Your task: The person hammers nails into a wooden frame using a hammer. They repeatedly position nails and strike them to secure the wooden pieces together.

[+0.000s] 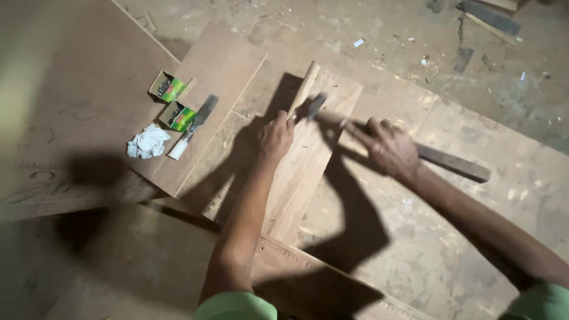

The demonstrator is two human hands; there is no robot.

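Observation:
My left hand grips the pale wooden handle of a hammer, whose dark head hovers just above a narrow plywood board. My right hand lies at the board's right edge. Its fingers curl over a dark wooden strip that runs out to the right. The fingertips point toward the hammer head. Whether they pinch anything small is too blurred to tell. Both arms cast heavy shadows across the board.
Two small green open boxes, a white-handled flat blade and a crumpled white rag lie on a plywood piece at the left. A wooden ruler runs near my body. Scraps litter the dusty floor.

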